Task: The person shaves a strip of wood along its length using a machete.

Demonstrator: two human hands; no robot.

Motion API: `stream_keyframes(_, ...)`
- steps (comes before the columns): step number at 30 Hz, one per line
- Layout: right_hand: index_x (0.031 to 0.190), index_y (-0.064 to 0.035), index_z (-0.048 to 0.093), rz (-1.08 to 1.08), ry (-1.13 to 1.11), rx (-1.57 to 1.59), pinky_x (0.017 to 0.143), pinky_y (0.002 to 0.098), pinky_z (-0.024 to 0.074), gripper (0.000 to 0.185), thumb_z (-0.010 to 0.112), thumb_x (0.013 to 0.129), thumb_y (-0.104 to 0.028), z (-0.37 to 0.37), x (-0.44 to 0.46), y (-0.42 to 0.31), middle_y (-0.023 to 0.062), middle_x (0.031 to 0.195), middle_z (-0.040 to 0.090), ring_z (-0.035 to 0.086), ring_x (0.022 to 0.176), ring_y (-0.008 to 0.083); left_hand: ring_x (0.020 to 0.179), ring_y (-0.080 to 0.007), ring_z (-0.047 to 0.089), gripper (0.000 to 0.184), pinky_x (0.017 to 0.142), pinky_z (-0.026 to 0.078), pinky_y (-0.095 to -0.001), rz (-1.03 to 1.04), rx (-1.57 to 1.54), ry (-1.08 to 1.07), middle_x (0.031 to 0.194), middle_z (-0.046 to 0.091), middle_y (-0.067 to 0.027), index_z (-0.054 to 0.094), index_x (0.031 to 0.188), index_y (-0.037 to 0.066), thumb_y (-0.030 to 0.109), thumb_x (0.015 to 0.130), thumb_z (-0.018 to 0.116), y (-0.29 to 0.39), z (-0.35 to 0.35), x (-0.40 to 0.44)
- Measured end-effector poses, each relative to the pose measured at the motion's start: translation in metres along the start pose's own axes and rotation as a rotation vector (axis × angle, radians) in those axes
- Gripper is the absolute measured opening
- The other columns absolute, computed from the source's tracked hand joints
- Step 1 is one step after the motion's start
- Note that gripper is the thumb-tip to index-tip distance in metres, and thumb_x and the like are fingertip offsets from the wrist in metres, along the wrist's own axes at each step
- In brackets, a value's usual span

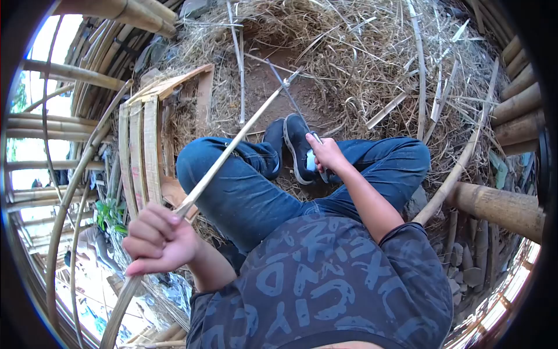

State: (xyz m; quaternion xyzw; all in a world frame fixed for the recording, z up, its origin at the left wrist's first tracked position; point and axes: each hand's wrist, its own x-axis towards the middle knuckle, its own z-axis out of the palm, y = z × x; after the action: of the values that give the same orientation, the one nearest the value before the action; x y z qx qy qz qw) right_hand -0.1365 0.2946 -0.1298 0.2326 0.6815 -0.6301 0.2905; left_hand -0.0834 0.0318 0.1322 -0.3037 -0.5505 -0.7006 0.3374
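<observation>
My left hand (160, 238), at the lower left, has its fingers curled round a long pale bamboo strip (232, 145). From the hand the strip slants up over my left knee to the upper middle, where its far end looks frayed. Closed near my shoes, my right hand (327, 155) grips the handle of a long, thin knife (296, 106). The blade points up and left and crosses the strip close to that frayed end; whether they touch, I cannot tell. A dark shoe (297, 145) rests just left of my right hand.
Dry straw and shavings (372, 64) cover the ground ahead. A slatted wooden crate (139, 151) stands at the left. Thick bamboo poles (494, 203) are at the right, with more poles and a curved cane (87, 154) at the left. Loose strips (419, 70) lie on the straw.
</observation>
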Motion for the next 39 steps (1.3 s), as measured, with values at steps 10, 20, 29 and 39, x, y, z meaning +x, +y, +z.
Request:
stream_keyframes(10, 0.074, 0.0014, 0.057, -0.027, -0.110, -0.116, 0.036, 0.0314, 0.0445, 0.055, 0.055, 0.094, -0.050, 0.003, -0.033, -0.045, 0.0071, 0.054, 0.055, 0.055, 0.040, 0.0155, 0.070, -0.0122, 0.036, 0.060, 0.071, 0.032, -0.0318, 0.275, 0.284, 0.198, 0.054, 0.027, 0.0082, 0.037, 0.059, 0.021, 0.074, 0.084, 0.048, 0.037, -0.002, 0.111)
stream_keyframes(20, 0.077, 0.0002, 0.057, -0.149, -0.237, -0.077, 0.036, 0.0289, 0.0435, 0.054, 0.052, 0.096, -0.050, 0.034, -0.055, -0.083, 0.0048, 0.054, 0.054, 0.054, 0.041, 0.0123, 0.041, -0.0047, 0.021, 0.053, 0.032, 0.020, -0.0181, -0.011, -0.160, -0.198, 0.056, 0.026, 0.0040, 0.035, 0.068, 0.014, 0.057, 0.100, 0.030, 0.040, 0.009, 0.197)
stream_keyframes(29, 0.080, 0.0007, 0.059, -0.051, -0.230, -0.110, 0.036, 0.0287, 0.0435, 0.051, 0.052, 0.097, -0.047, 0.016, -0.057, -0.046, 0.0046, 0.054, 0.055, 0.055, 0.041, 0.0120, 0.040, -0.0046, 0.019, 0.050, 0.029, 0.019, -0.0179, -0.026, 0.055, -0.148, 0.056, 0.026, 0.0039, 0.035, 0.071, 0.014, 0.054, 0.102, 0.028, 0.017, -0.005, 0.185)
stream_keyframes(39, 0.077, -0.0006, 0.057, -0.039, -0.169, -0.091, 0.039, 0.0302, 0.0430, 0.052, 0.052, 0.097, -0.048, 0.005, -0.073, -0.017, 0.0059, 0.053, 0.054, 0.055, 0.042, 0.0141, 0.042, -0.0031, 0.022, 0.050, 0.030, 0.020, -0.0171, -0.037, -0.045, -0.101, 0.056, 0.027, 0.0051, 0.041, 0.071, 0.014, 0.053, 0.101, 0.033, 0.021, 0.000, 0.180)
